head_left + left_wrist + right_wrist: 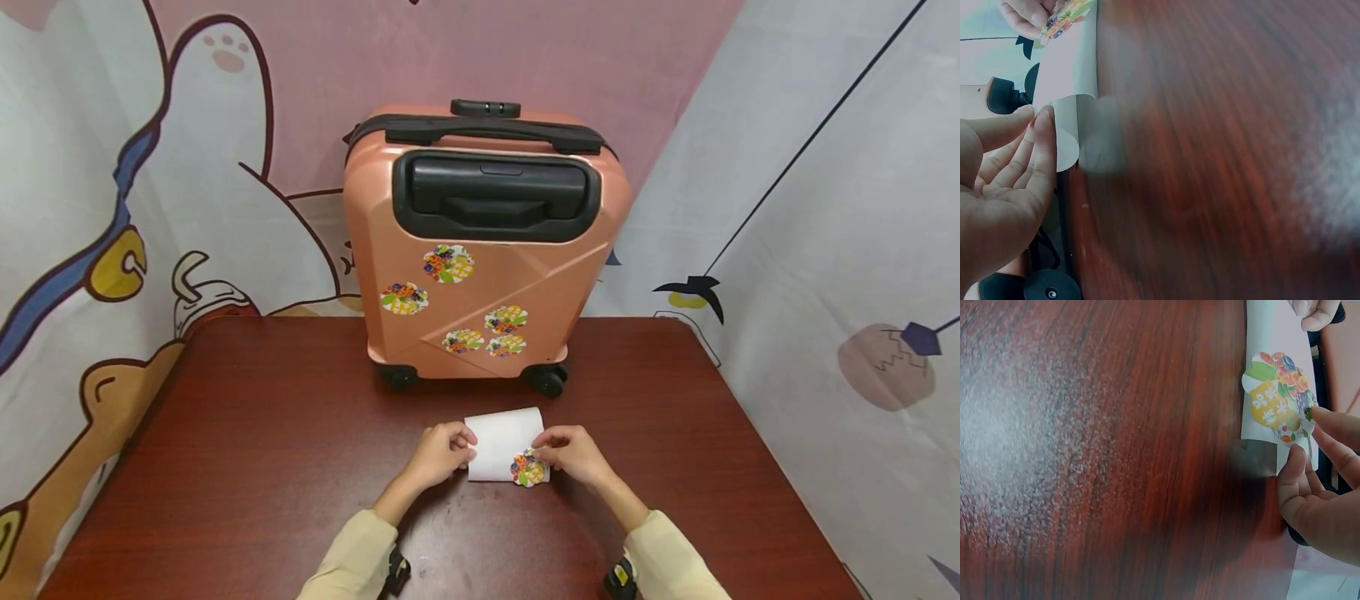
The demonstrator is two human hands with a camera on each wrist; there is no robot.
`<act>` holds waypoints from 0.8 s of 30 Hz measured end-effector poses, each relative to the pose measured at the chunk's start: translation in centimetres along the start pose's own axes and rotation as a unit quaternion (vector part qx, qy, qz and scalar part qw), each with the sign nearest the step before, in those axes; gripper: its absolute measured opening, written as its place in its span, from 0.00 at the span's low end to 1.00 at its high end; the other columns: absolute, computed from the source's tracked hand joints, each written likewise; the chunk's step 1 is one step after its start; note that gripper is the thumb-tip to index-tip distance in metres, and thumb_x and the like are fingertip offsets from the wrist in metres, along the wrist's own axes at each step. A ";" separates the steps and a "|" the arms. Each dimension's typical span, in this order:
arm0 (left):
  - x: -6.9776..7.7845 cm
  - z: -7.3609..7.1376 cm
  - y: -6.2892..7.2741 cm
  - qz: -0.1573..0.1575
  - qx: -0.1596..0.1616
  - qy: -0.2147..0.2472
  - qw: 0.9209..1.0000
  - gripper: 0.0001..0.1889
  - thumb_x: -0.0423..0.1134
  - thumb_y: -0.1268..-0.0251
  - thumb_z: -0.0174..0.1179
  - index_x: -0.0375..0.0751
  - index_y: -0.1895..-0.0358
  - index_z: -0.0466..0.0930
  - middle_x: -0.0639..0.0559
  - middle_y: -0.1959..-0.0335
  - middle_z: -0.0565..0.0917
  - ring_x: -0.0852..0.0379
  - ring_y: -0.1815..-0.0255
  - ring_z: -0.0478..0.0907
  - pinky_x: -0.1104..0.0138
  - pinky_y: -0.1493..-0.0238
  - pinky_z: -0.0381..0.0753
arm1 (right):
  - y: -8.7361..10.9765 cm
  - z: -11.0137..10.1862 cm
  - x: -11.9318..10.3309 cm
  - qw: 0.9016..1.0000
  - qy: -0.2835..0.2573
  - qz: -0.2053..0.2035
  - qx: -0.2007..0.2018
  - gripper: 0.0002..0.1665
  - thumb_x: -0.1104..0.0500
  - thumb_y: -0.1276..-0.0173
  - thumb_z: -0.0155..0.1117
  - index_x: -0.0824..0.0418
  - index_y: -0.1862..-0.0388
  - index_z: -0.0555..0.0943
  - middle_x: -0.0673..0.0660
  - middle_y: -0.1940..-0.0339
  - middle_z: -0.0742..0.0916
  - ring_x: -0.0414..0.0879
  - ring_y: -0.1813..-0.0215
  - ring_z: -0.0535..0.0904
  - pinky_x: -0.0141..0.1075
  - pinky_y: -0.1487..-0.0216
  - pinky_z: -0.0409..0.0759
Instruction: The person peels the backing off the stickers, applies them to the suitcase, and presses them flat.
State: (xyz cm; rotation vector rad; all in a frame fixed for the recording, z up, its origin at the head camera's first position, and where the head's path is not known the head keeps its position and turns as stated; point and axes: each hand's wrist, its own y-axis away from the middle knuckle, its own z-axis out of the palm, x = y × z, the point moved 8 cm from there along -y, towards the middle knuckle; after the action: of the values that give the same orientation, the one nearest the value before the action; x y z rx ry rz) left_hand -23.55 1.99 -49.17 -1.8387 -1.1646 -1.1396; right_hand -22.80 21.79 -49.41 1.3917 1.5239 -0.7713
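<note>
A curved white backing sheet [498, 442] is held up between both hands, over the table in front of the suitcase. My left hand [442, 454] pinches its left edge between thumb and fingertips, as the left wrist view also shows [1013, 169]. On the sheet's lower right lies a round, scalloped fruit sticker [528, 468] with yellow, red and green print, overhanging the lower edge. My right hand [573, 454] pinches the sticker's edge [1279, 400] at the sheet's right side. How far the sticker is off the sheet cannot be told.
Behind the sheet an upright rose-gold suitcase [480, 292] stands on the brown wooden table [262, 467], black wheels down. Several similar fruit stickers [448, 263] are on its front. Cartoon-printed cloth [810, 208] hangs around the table.
</note>
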 end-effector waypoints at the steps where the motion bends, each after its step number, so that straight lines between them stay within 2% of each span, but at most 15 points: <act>1: 0.0 0.0 0.0 -0.003 -0.001 0.001 1.000 0.04 0.23 0.50 0.61 0.30 0.69 0.78 0.48 0.79 0.79 0.53 0.82 0.78 0.72 0.89 0.71 | 0.0 0.0 0.0 1.000 0.000 0.001 0.003 0.06 0.74 0.48 0.64 0.77 0.70 0.79 0.60 0.81 0.78 0.43 0.82 0.68 0.34 0.81 0.70; 8: 0.2 0.2 0.1 -0.001 -0.005 0.001 1.000 0.04 0.23 0.49 0.61 0.30 0.69 0.78 0.50 0.79 0.78 0.58 0.83 0.77 0.72 0.89 0.71 | 0.3 -0.2 0.1 0.998 0.044 0.017 0.035 0.04 0.70 0.50 0.68 0.69 0.73 0.82 0.57 0.78 0.78 0.43 0.78 0.70 0.33 0.79 0.72; 15: 0.2 0.3 -0.1 0.004 -0.004 0.002 1.000 0.04 0.22 0.49 0.60 0.29 0.69 0.78 0.48 0.79 0.79 0.56 0.83 0.78 0.74 0.86 0.73 | 0.5 -0.5 -0.2 0.990 0.117 0.004 0.079 0.06 0.69 0.55 0.72 0.61 0.79 0.83 0.54 0.73 0.74 0.43 0.70 0.69 0.33 0.71 0.69; 19: 0.1 0.4 -0.2 0.003 -0.005 0.008 1.000 0.04 0.22 0.49 0.60 0.28 0.69 0.78 0.47 0.79 0.79 0.55 0.83 0.78 0.73 0.83 0.74 | 0.4 -0.5 -0.3 0.990 0.117 -0.006 0.074 0.06 0.69 0.55 0.72 0.61 0.80 0.83 0.53 0.73 0.75 0.43 0.69 0.70 0.33 0.71 0.70; 24: -0.1 0.6 -0.3 0.002 -0.005 -0.001 1.000 0.04 0.23 0.48 0.60 0.29 0.69 0.78 0.48 0.79 0.80 0.59 0.83 0.76 0.73 0.83 0.74 | 0.3 -0.1 -0.4 0.993 0.111 -0.025 0.041 0.05 0.69 0.54 0.71 0.64 0.77 0.83 0.52 0.75 0.79 0.42 0.71 0.73 0.31 0.73 0.72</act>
State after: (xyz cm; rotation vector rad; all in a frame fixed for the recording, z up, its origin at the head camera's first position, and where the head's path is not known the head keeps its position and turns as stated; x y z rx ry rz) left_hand -23.64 2.56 -49.49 -1.8494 -1.1584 -1.1422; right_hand -22.51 21.80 -48.97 1.5478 1.7186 -0.7367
